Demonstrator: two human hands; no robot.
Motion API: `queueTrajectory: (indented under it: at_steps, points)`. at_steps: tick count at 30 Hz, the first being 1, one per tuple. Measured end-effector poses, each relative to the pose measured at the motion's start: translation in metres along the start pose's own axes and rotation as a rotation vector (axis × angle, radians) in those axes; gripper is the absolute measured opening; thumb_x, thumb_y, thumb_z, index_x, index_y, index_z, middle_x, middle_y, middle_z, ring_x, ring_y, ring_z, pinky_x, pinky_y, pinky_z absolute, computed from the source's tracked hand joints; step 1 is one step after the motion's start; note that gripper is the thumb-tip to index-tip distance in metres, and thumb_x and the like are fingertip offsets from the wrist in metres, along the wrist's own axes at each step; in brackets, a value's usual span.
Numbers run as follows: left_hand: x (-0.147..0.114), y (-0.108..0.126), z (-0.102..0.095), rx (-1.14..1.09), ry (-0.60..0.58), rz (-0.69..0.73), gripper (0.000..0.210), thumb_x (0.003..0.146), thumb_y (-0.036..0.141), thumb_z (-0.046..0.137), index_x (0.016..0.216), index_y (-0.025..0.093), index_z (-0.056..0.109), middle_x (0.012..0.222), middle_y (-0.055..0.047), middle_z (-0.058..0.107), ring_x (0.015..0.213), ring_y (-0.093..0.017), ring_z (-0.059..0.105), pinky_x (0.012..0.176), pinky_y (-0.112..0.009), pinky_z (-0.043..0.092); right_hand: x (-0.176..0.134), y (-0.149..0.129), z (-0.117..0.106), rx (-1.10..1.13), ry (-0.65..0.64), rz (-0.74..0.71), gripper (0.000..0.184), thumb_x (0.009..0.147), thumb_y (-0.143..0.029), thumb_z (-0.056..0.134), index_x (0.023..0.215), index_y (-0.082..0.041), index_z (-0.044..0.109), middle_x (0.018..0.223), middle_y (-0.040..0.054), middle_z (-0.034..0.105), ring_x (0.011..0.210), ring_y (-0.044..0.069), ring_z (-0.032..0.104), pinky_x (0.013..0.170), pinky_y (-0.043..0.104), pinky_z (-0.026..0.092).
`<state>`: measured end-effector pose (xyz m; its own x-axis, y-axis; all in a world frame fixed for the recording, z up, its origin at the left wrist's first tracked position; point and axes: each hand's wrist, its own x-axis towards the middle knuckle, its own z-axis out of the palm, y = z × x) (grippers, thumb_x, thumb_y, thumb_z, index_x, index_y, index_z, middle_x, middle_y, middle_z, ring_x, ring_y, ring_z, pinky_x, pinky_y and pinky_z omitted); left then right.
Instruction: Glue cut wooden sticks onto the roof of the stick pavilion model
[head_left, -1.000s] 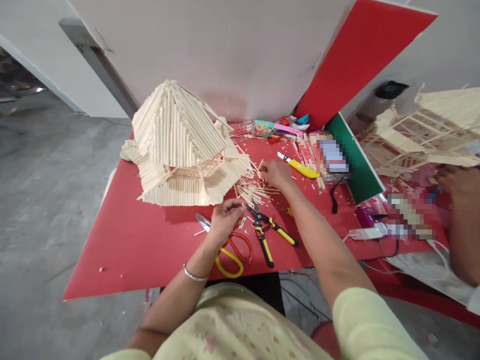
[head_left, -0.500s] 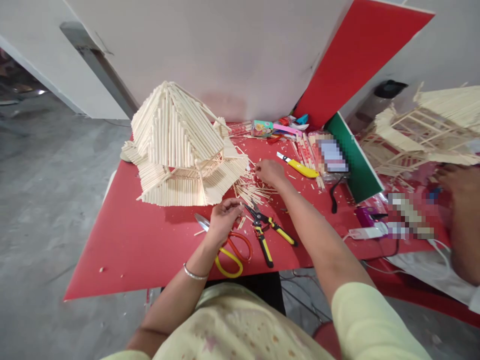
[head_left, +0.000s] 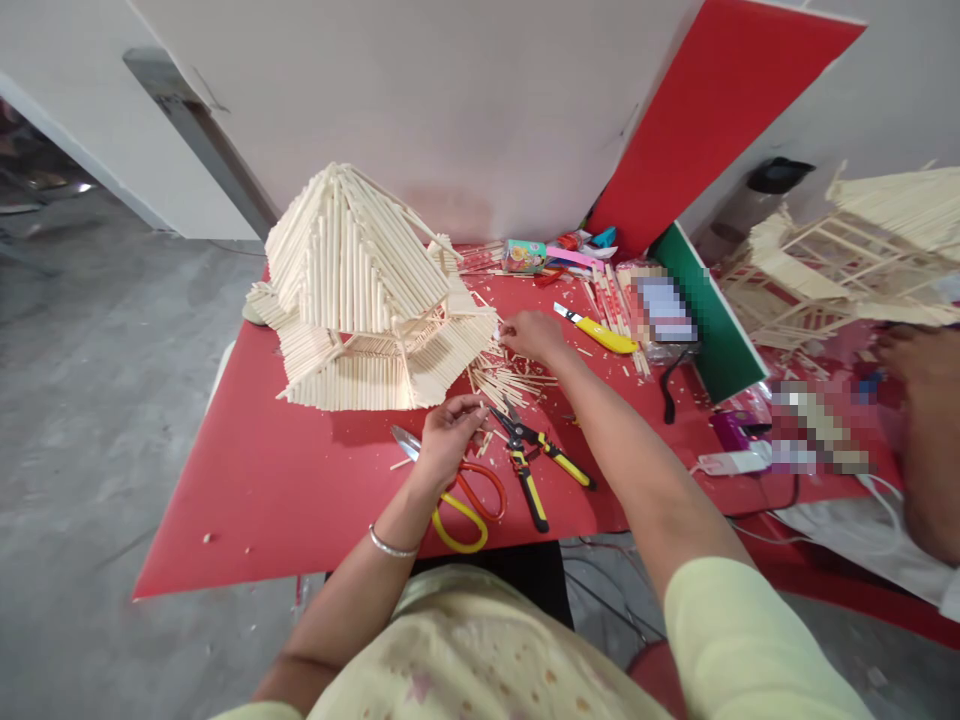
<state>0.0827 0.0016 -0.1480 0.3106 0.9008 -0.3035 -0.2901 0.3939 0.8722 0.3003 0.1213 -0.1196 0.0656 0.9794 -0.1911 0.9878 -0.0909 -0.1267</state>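
A model pavilion (head_left: 352, 300) built of pale wooden sticks stands on the red tabletop (head_left: 300, 480). In front of its right corner, my left hand (head_left: 450, 435) is closed in a pinch, with a small pale bit of stick seeming to show at the fingertips. My right hand (head_left: 532, 335) is farther back, beside the model's right edge, its fingers pinched together over the loose sticks (head_left: 510, 383); what they hold is hidden. Scissors (head_left: 472, 510) with red and yellow handles lie partly under my left hand. Yellow-and-black pliers (head_left: 529, 455) rest open just right of it.
A yellow utility knife (head_left: 604, 333) lies beyond my right forearm. Bundled sticks (head_left: 611, 300), a green-labelled container (head_left: 523, 256) and a green board (head_left: 716, 320) stand behind. At far right are another stick model (head_left: 810, 270) and another person's arm (head_left: 926, 440).
My right hand has shifted slightly left, closer to the model's edge. My left hand keeps its pinch in nearly the same place. The tools have not moved.
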Motion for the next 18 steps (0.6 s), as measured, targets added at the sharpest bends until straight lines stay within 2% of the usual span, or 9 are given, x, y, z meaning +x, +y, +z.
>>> queueTrajectory:
  at_steps: [3, 6, 11, 15, 18]
  points:
    - [0.0, -0.001, 0.0, 0.005, 0.008, 0.004, 0.045, 0.067, 0.04, 0.086, 0.098, 0.011, 0.07, 0.069, -0.002, 0.068, 0.053, -0.009, 0.06, 0.046, -0.019, 0.046, 0.005, -0.011, 0.002, 0.034, 0.057, -0.01, 0.04, 0.094, -0.047, 0.055, 0.124, -0.024, 0.068, 0.124, 0.0114, 0.069, 0.113, 0.027, 0.063, 0.092, 0.033, 0.048]
    - [0.002, -0.001, 0.0, -0.014, 0.011, 0.01, 0.046, 0.065, 0.039, 0.087, 0.097, 0.011, 0.07, 0.069, -0.001, 0.067, 0.056, -0.01, 0.061, 0.047, -0.019, 0.047, 0.014, -0.016, 0.003, 0.068, 0.051, -0.023, 0.042, 0.088, -0.047, 0.063, 0.123, -0.024, 0.069, 0.122, 0.0102, 0.071, 0.107, 0.025, 0.065, 0.087, 0.029, 0.048]
    - [0.002, 0.0, 0.0, -0.015, 0.011, -0.001, 0.045, 0.066, 0.039, 0.086, 0.097, 0.012, 0.069, 0.068, -0.001, 0.067, 0.055, -0.01, 0.061, 0.047, -0.02, 0.047, 0.023, 0.003, -0.003, 0.093, 0.058, 0.012, 0.032, 0.091, -0.041, 0.059, 0.114, -0.027, 0.075, 0.111, 0.0064, 0.075, 0.102, 0.022, 0.066, 0.085, 0.028, 0.048]
    - [0.003, 0.0, 0.002, -0.016, 0.009, -0.011, 0.047, 0.065, 0.04, 0.087, 0.098, 0.012, 0.069, 0.065, 0.0, 0.066, 0.051, -0.009, 0.058, 0.046, -0.019, 0.045, 0.017, 0.019, -0.007, 0.083, 0.147, 0.067, 0.039, 0.094, -0.041, 0.053, 0.126, -0.024, 0.069, 0.123, 0.0124, 0.071, 0.111, 0.027, 0.064, 0.093, 0.036, 0.047]
    - [0.004, -0.002, 0.001, -0.023, 0.004, -0.015, 0.047, 0.067, 0.04, 0.086, 0.099, 0.012, 0.068, 0.066, -0.001, 0.066, 0.051, -0.009, 0.058, 0.045, -0.019, 0.045, 0.013, 0.021, -0.008, 0.087, 0.188, 0.053, 0.042, 0.097, -0.038, 0.049, 0.132, -0.022, 0.065, 0.13, 0.0139, 0.067, 0.117, 0.028, 0.061, 0.096, 0.037, 0.046]
